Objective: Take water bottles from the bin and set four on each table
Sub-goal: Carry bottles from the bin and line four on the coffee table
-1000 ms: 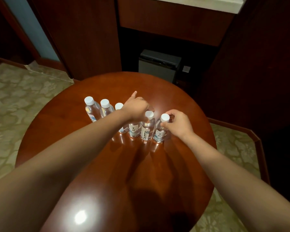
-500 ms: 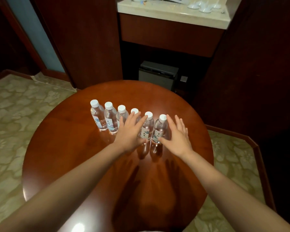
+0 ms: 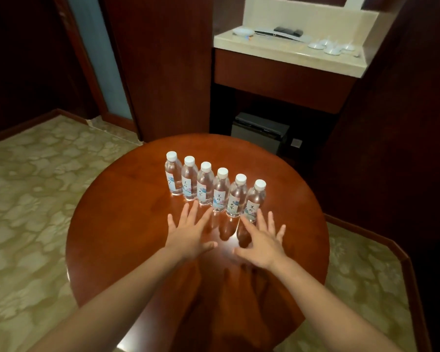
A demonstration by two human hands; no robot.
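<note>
Several clear water bottles with white caps stand upright in a slanted row (image 3: 220, 190) on a round, glossy brown wooden table (image 3: 117, 224). The leftmost bottle (image 3: 172, 174) is farthest from me, the rightmost bottle (image 3: 255, 200) nearest. My left hand (image 3: 188, 231) hovers just in front of the row with fingers spread and straight, holding nothing. My right hand (image 3: 262, 240) is beside it, fingers also spread, its fingertips close to the rightmost bottle's base. Neither hand grips a bottle. No bin is in view.
Behind the table a dark small fridge (image 3: 261, 130) sits under a wooden cabinet with a beige counter (image 3: 285, 50) carrying dishes and glasses. Dark wood panels rise at the back and right. Patterned beige carpet (image 3: 31, 199) lies left of the table.
Both hands let go of the bottles, opened, and drew back toward me. All the bottles now stand uncovered in the row. The camera tilted upward.
</note>
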